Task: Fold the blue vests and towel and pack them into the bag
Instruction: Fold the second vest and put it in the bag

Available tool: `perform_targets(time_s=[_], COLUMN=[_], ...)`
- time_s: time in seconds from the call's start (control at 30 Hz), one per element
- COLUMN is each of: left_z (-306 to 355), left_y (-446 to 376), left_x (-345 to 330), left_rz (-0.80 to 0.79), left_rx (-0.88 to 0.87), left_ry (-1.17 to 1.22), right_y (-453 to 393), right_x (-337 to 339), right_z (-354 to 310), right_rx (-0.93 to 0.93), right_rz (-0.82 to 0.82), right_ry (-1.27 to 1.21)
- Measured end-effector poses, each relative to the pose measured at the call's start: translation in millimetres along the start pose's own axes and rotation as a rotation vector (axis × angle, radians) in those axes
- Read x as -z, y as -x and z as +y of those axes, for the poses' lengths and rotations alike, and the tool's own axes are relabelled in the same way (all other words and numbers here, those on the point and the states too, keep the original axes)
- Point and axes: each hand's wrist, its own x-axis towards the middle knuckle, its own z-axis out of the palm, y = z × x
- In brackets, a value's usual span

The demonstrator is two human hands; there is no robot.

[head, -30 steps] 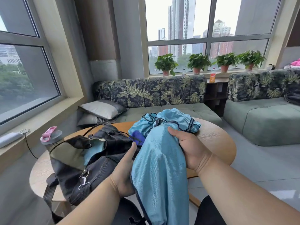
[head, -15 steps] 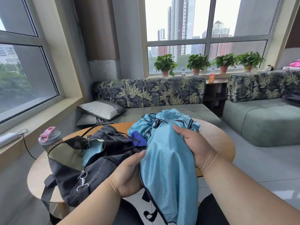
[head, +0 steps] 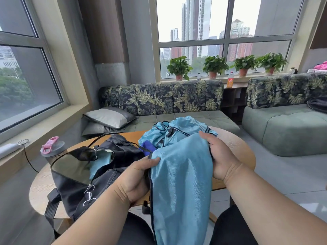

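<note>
Both the left hand point(head: 136, 177) and right hand point(head: 221, 156) curl their fingers round a light blue vest point(head: 180, 183), hanging it off the worktop point(head: 237, 144) edge (probably to straighten it for folding), beside the open black bag point(head: 85, 174).

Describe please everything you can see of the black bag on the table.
The black bag lies on its side on the left part of the round wooden table, next to the left hand. It looks like soft woven fabric with an olive panel. Its top is open, and light blue cloth shows inside. Silver metal clips hang from it, and a black strap drops over the table edge. Whether the hand touches it is unclear.
</note>
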Motion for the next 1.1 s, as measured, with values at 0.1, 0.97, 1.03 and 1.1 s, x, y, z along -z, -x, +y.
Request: perform_targets(time_s=[0.1, 0.97, 1.03, 1.1], left_z=[3.3, -24.6, -36.0, -39.4], left_y=[-0.5, -6.7, -3.1, 1.8], left_x=[-1.8, 29.0, 27.2, 19.5], left_rz=[0.061, 0.374, 0.248, 0.135], left_rx=[-0.013, 0.116, 0.214, 0.249], left_ry=[-0.016, 0.012, 0.048, 0.052], right_y=[5.7, 5.6, 4.1, 1.8], right_x=[2.4, -25.1, -27.5, -27.7], right_z=[16.8, 30.3, 27.5, 26.1], right_rx=[-0.127, -0.015, 0.0, 0.014], right_rz=[-0.098, -0.028, -0.015, -0.017], right_ry=[0.066, -0.019, -0.036, -0.048])
